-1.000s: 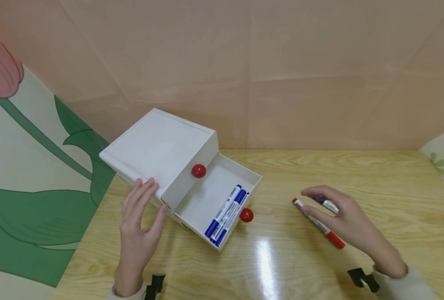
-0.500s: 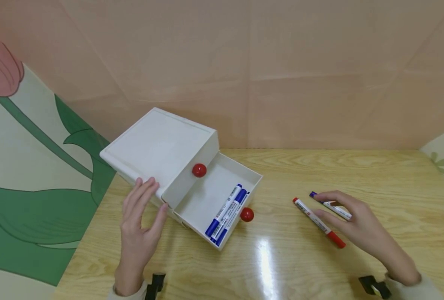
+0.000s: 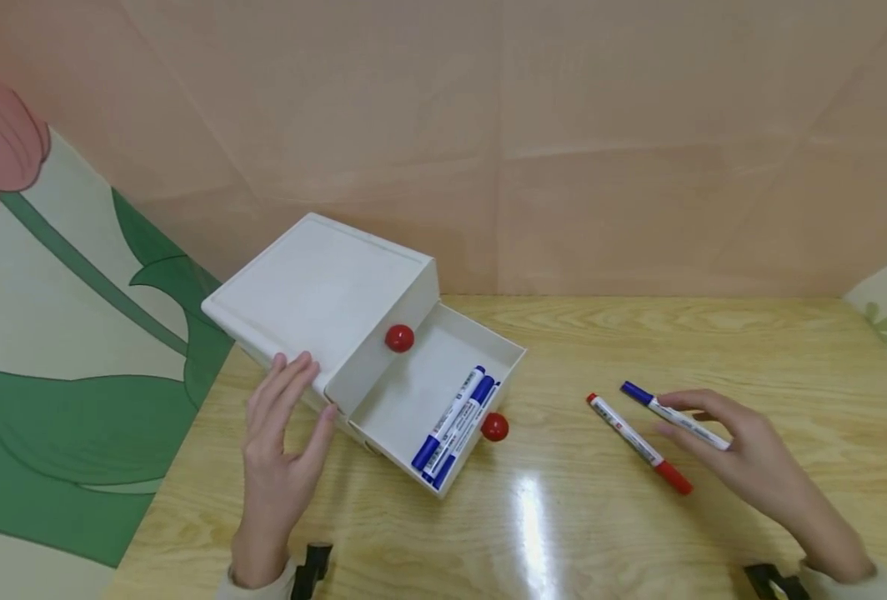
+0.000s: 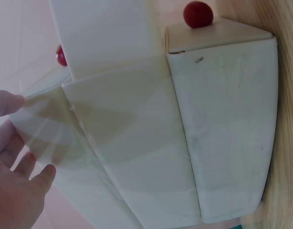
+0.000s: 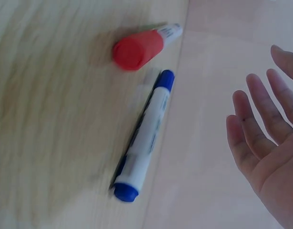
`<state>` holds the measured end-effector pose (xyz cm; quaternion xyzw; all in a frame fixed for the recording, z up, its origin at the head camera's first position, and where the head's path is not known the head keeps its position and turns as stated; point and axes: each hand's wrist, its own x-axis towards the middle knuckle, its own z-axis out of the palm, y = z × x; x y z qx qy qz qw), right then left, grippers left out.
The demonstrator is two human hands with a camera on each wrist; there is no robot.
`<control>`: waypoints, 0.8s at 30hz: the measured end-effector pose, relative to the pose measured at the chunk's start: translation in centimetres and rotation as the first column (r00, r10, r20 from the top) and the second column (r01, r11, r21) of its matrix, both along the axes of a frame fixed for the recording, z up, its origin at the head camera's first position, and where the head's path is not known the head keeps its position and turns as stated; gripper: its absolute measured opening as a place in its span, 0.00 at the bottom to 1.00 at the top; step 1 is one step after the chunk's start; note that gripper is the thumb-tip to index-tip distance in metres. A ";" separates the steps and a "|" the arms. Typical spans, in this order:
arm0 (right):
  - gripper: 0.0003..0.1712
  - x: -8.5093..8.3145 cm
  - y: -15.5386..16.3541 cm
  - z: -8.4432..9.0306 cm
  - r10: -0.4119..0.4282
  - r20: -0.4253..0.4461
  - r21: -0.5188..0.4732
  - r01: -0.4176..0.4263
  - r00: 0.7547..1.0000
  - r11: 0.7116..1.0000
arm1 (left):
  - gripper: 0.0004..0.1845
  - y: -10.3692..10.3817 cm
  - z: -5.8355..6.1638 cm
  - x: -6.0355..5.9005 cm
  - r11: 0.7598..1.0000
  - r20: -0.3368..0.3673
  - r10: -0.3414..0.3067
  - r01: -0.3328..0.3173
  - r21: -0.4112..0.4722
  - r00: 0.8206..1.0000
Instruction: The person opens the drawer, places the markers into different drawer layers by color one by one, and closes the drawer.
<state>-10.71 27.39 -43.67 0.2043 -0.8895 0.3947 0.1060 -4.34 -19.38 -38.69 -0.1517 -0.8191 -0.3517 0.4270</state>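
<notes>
A white drawer box (image 3: 316,292) stands at the table's left, its lower drawer (image 3: 413,387) pulled out with two blue markers (image 3: 454,421) lying inside. My left hand (image 3: 282,442) rests with straight fingers against the box's near side; in the left wrist view the left hand (image 4: 13,186) lies beside the box wall (image 4: 184,143). A blue marker (image 3: 674,414) and a red marker (image 3: 638,444) lie on the table to the right. My right hand (image 3: 751,454) is open just behind the blue marker. The right wrist view shows the blue marker (image 5: 144,138) lying apart from the spread fingers (image 5: 260,143).
Red ball knobs sit on the upper drawer front (image 3: 399,337) and on the open drawer's front (image 3: 494,427). The wooden table (image 3: 563,533) meets a pink wall behind and a painted panel (image 3: 53,350) at the left. The red marker's cap (image 5: 136,47) is near the blue one.
My right hand has let the blue marker down on the table beside the red one and drawn back to the right with its fingers spread. The left hand has stayed put.
</notes>
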 end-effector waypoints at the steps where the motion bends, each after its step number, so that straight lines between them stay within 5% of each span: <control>1: 0.22 0.0 0.2 -0.1 -0.001 -0.007 0.005 0.001 1.000 1.000 | 0.21 0.0 0.0 0.0 1.000 0.004 0.000 0.000 0.002 1.000; 9: 0.21 0.0 1.8 -1.0 -0.035 -0.032 0.067 0.037 0.999 0.997 | 0.24 0.1 0.1 0.2 1.000 0.054 0.014 -0.015 0.022 0.998; 24: 0.22 -0.5 4.0 -2.5 -0.017 -0.096 0.135 0.030 0.995 0.990 | 0.25 0.1 -0.1 0.0 1.000 0.029 0.018 -0.018 0.002 0.999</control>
